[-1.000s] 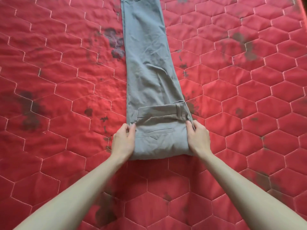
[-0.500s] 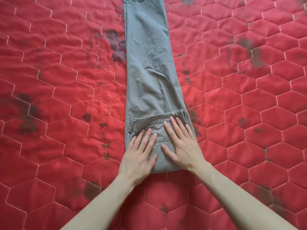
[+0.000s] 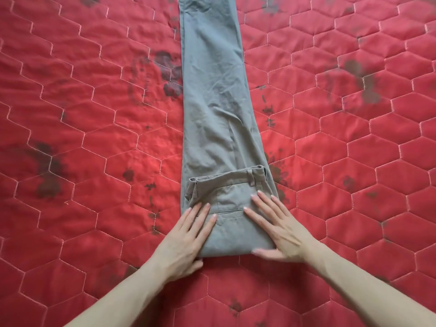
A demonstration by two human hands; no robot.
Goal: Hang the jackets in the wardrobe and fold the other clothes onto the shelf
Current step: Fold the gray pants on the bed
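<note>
Grey trousers (image 3: 212, 109): lie lengthwise on the red quilted mattress (image 3: 94, 138), legs laid one on the other and running to the far edge of view; the waistband end (image 3: 228, 175) is turned over toward the far side, forming a flat fold at the near end.
Left hand (image 3: 186, 241): fingers straight and together, palm down on the left near corner of the fold, pressing it flat.
Right hand (image 3: 276, 230): fingers straight and spread, flat on the right side of the fold, thumb along the near edge.
Step in hand: folding the trousers, judged as smoothing the first fold.
Next move: likely calls for gripping the fold at both sides and turning it over again toward the hems, keeping the edges aligned.
Task so far: trousers not yet on a shelf; no wardrobe in view.
Surroundings: dark stains (image 3: 169, 76) mark the mattress beside the trousers.
</note>
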